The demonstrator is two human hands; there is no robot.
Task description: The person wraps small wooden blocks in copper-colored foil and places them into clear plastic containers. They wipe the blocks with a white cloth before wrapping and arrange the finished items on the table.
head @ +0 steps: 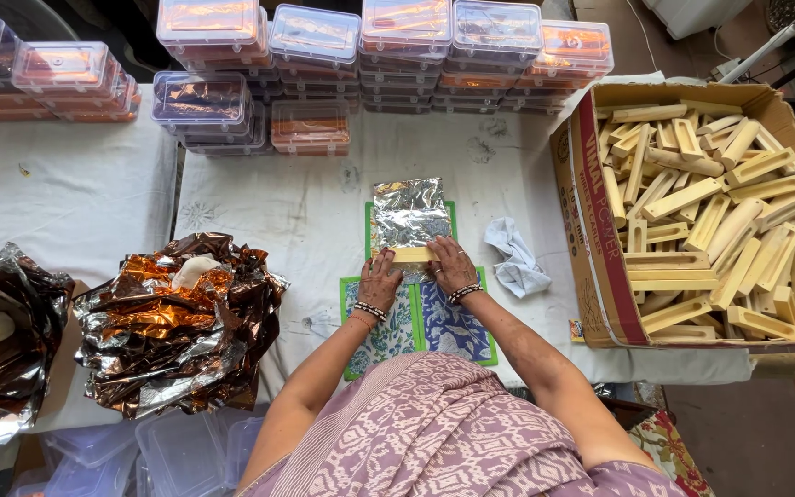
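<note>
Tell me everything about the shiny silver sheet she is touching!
The foil sheet is silvery, crinkled and thin, like kitchen foil. It lies flat on a green-edged mat on the white tablecloth, stretching away from the person. A pale yellow bar lies across its near edge. The left hand and right hand press down at the bar's two ends, so the foil's near edge is hidden under them.
</note>
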